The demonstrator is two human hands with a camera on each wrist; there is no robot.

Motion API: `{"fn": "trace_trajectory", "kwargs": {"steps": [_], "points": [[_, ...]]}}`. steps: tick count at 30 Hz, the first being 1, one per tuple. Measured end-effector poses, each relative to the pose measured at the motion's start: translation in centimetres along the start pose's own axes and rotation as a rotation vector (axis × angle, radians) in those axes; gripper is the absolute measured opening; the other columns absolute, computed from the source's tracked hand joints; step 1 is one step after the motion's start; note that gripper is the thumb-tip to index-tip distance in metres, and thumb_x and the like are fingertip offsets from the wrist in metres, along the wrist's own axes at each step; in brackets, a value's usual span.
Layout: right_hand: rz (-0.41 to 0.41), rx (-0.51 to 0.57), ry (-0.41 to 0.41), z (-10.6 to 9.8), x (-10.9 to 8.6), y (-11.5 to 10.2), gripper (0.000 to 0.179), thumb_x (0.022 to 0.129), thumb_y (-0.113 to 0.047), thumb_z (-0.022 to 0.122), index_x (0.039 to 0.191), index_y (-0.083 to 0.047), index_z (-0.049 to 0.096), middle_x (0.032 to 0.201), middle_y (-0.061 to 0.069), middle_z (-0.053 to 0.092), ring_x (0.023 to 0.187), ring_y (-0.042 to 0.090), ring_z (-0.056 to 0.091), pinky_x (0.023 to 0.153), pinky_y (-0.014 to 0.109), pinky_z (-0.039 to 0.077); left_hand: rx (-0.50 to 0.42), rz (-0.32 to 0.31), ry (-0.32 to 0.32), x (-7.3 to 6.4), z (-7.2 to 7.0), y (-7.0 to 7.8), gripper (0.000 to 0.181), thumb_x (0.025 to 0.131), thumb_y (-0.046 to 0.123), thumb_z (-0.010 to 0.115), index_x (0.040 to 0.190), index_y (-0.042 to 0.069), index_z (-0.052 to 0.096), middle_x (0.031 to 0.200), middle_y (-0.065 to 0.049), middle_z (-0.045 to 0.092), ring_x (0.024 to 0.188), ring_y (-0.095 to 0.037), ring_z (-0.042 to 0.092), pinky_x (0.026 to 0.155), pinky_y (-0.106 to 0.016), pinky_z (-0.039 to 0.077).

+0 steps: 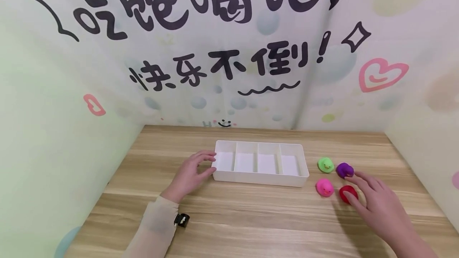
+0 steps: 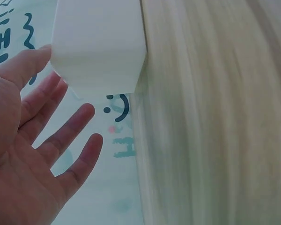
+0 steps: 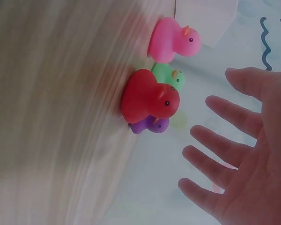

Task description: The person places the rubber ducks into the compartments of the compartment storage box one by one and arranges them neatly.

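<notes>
A white tray (image 1: 261,178) with several compartments lies on the table, and the left hand (image 1: 188,174) touches its left end with thumb and fingertips. In the left wrist view the thumb and some fingers of the left hand (image 2: 42,126) meet the tray's end (image 2: 98,51), the others spread. The right hand (image 1: 378,202), fingers apart, hovers by a red toy duck (image 1: 348,193), partly covering it in the head view. Around it sit a pink duck (image 1: 324,187), a green duck (image 1: 326,165) and a purple duck (image 1: 344,170). Nothing lies in the spread right hand (image 3: 239,145) in its wrist view.
The wood-grain table (image 1: 251,222) meets a printed backdrop (image 1: 229,106) with large dark lettering behind the tray. Pale side walls (image 1: 53,150) rise at left and right. A black clip-like device (image 1: 182,220) is on the left wrist over the sleeve.
</notes>
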State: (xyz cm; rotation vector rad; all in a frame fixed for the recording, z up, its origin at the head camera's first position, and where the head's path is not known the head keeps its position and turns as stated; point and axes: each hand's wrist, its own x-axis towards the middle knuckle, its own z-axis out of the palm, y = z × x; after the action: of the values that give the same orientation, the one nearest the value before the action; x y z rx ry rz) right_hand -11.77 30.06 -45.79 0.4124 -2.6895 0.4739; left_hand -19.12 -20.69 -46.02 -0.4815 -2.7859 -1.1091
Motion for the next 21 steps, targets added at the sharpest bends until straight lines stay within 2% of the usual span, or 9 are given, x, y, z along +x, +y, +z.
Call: {"fn": "trace_trajectory", "kwargs": {"steps": [7, 14, 21], "points": [[0.022, 0.004, -0.018, 0.0, -0.2, 0.1, 0.041, 0.09, -0.021, 0.079, 0.127, -0.006, 0.067, 0.137, 0.027, 0.058, 0.119, 0.051, 0.053, 0.091, 0.066, 0.043, -0.053, -0.028, 0.013, 0.1, 0.2, -0.4, 0.025, 0.093, 0.023, 0.079, 0.116, 0.018, 0.072, 0.142, 0.006, 0.064, 0.135, -0.025, 0.058, 0.104, -0.052, 0.053], [0.026, -0.022, -0.036, 0.1, -0.5, 0.5, 0.047, 0.086, -0.021, 0.083, 0.127, -0.006, 0.067, 0.135, 0.026, 0.06, 0.117, 0.051, 0.055, 0.089, 0.067, 0.045, -0.134, -0.048, 0.015, -0.2, 0.8, -0.7, 0.026, 0.093, 0.018, 0.079, 0.117, 0.012, 0.072, 0.14, 0.003, 0.065, 0.124, -0.026, 0.064, 0.097, -0.053, 0.053], [0.026, -0.055, -0.044, -0.2, -0.4, 1.1, 0.053, 0.079, -0.019, 0.088, 0.126, -0.004, 0.068, 0.129, 0.024, 0.064, 0.113, 0.049, 0.059, 0.088, 0.068, 0.049, -0.126, -0.032, 0.021, 0.3, 0.8, -0.4, 0.027, 0.092, 0.018, 0.08, 0.117, 0.013, 0.072, 0.142, 0.003, 0.065, 0.128, -0.026, 0.061, 0.096, -0.053, 0.053]]}}
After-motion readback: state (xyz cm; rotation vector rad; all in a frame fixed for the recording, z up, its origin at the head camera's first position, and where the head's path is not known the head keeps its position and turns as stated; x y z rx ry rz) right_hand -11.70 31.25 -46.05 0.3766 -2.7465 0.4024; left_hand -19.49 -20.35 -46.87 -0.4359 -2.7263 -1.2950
